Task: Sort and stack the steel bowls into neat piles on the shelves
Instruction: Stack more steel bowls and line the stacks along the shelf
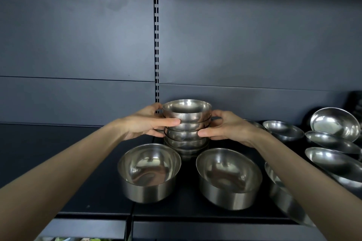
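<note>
Silver steel bowls point(187, 123) (mirror-bright) on a seemingly dark blue-grey shelf point(94, 197).

One wide-angle camera, worn on the person's head, looked forward and a little down, close to the dark matte metal shelf point(101, 201). Its dark panelled back wall point(78, 35) filled the upper half, edges bowed by the lens.
</note>
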Demonstrator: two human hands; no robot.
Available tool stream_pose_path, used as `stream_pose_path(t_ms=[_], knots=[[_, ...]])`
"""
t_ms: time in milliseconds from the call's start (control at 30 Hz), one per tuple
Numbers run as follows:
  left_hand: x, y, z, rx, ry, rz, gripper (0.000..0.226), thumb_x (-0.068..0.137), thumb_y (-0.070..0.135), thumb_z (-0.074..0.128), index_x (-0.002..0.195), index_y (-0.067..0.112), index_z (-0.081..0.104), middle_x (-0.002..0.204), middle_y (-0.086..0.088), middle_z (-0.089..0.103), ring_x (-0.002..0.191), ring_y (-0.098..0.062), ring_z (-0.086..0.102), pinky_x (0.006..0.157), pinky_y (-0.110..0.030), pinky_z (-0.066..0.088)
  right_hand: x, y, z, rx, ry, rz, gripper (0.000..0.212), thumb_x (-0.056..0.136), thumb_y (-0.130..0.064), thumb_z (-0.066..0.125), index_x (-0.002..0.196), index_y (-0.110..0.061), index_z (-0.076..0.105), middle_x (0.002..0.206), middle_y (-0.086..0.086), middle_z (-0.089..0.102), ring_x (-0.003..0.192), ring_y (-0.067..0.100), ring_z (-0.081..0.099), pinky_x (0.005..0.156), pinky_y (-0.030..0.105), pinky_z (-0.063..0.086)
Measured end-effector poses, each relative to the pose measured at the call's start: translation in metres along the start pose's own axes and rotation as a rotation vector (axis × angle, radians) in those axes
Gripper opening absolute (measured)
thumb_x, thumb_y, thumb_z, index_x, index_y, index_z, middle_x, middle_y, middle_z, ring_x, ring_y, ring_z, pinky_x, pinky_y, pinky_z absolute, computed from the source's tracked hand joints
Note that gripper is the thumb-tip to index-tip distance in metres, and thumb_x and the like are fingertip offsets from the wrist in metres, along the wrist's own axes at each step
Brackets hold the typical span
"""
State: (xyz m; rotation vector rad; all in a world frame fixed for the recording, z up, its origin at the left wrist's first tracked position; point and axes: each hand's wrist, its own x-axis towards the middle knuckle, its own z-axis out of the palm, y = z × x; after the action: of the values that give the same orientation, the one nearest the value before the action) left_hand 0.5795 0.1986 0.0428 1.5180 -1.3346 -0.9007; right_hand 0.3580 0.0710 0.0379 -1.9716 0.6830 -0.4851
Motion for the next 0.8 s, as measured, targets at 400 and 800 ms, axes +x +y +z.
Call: stream_pose_path(t_ms=[400,800], knots=[[0.0035,0.0013,-0.0020,0.024,-0.005,0.013,0.086,0.047,0.046,0.086,0.120,0.020,0.049,0.122,-0.009,0.064,0.110,-0.025,0.064,0.087,-0.037,0.055,-0.0029,0.0030,0.0008,0.015,0.017,0.009,0.061,0.068,-0.024,0.085,0.121,-0.018,0.056,0.108,-0.003,0.073,0.101,0.007,0.068,0.089,0.030,0.054],[0.0017,0.0012,-0.0022,0.025,-0.009,0.034,0.079,0.052,0.044,0.089,0.118,0.019,0.053,0.118,-0.001,0.065,0.109,-0.016,0.064,0.084,-0.033,0.055,-0.0064,0.0002,0.0033,-0.080,0.030,0.019,0.060,0.066,-0.024,0.087,0.118,-0.021,0.056,0.101,-0.005,0.074,0.099,0.008,0.068,0.093,0.037,0.053]])
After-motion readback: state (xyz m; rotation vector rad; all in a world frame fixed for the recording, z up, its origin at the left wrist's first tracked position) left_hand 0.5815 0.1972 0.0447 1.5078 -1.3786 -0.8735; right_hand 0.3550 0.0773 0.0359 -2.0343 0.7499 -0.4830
